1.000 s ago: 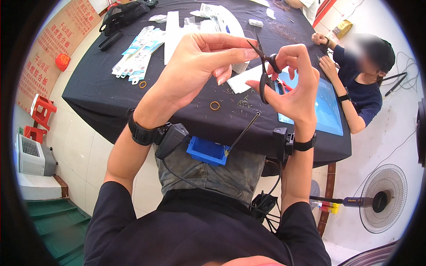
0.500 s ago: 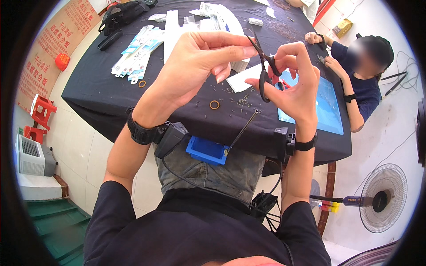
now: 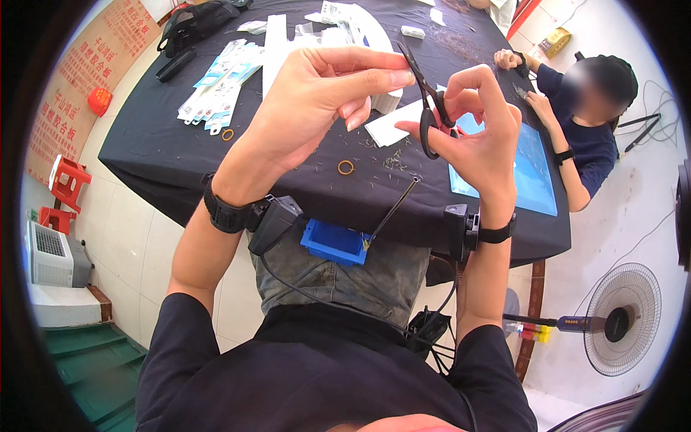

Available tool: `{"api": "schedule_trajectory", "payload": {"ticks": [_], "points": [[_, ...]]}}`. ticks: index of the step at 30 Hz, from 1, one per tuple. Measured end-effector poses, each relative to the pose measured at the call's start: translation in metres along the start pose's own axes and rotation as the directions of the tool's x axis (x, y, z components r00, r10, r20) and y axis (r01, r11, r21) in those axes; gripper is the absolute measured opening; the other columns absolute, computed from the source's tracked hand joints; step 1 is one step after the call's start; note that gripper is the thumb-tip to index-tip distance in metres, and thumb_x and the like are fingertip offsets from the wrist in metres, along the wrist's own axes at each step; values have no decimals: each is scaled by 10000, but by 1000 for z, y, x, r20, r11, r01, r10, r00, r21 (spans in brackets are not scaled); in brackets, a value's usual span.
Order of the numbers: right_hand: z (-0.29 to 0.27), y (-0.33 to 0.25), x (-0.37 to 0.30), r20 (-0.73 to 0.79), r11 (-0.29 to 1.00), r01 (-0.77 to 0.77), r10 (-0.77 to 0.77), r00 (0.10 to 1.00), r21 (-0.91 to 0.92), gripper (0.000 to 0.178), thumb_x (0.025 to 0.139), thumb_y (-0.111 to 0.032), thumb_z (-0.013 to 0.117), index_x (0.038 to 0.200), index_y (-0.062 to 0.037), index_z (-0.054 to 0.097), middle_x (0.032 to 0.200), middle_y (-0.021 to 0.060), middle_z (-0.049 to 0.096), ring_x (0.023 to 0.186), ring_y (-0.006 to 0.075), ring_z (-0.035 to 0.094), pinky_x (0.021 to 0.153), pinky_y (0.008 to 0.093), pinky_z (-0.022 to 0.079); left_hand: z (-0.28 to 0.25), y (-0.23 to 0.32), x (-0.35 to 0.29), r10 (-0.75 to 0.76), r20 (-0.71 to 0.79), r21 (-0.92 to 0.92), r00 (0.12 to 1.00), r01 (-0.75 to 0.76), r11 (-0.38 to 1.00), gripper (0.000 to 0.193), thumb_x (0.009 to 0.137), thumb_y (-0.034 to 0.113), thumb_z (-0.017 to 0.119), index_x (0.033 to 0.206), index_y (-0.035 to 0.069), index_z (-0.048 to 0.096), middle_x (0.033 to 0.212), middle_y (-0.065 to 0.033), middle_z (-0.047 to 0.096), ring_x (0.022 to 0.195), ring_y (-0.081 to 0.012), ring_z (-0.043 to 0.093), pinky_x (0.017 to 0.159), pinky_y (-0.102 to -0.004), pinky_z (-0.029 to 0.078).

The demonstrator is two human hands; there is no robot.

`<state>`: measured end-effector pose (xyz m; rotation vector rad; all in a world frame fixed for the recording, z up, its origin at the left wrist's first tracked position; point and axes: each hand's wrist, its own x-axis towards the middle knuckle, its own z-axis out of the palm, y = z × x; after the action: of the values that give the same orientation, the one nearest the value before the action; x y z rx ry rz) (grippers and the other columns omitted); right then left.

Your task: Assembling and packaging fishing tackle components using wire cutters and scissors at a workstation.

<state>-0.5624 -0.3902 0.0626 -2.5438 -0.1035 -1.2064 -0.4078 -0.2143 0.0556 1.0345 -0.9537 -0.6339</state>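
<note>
My right hand point(image 3: 484, 133) holds a pair of black scissors point(image 3: 422, 79), its thumb and a finger in the handle loops. The blades point up and away, just beyond my left fingertips. My left hand point(image 3: 306, 101) is closed in a pinch beside the blades; whatever lies between thumb and forefinger is too fine to make out. Below the hands, small dark clippings point(image 3: 392, 160) are scattered over the black tablecloth point(image 3: 288, 183). A brownish-yellow ring point(image 3: 346, 167) lies nearer the edge. A white card point(image 3: 385, 131) rests partly behind the scissors.
Printed cards point(image 3: 223, 79) are piled at the left, near white sheets and packets. A blue sheet point(image 3: 536, 169) lies at the right, where another person point(image 3: 590, 144) sits. Below the table edge are a blue bin point(image 3: 332, 243) and a thin metal rod point(image 3: 392, 209). A fan point(image 3: 620, 324) stands lower right.
Both hands keep nearly the same pose. The scissors have shifted slightly between them, and the whole view has moved a little.
</note>
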Motion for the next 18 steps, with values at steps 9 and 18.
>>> {"api": "schedule_trajectory", "payload": {"ticks": [9,18], "points": [[0,3,0,-23,999,12,-11,1000,31,529,643,-107,984,935,-83,544,658,-12,670,601,26,627,581,172,452,0,-3,2,17,5,-1,1000,-17,1000,267,969,90,746,1208,-28,754,1054,-104,792,556,-15,479,499,-168,367],[-2,6,-1,7,941,-137,142,990,310,451,726,-78,932,951,-78,542,614,31,706,544,35,642,545,150,431,0,0,-1,34,40,-26,999,-33,999,289,976,100,740,1240,-16,749,1140,-115,773,565,-2,469,501,-162,364]]}}
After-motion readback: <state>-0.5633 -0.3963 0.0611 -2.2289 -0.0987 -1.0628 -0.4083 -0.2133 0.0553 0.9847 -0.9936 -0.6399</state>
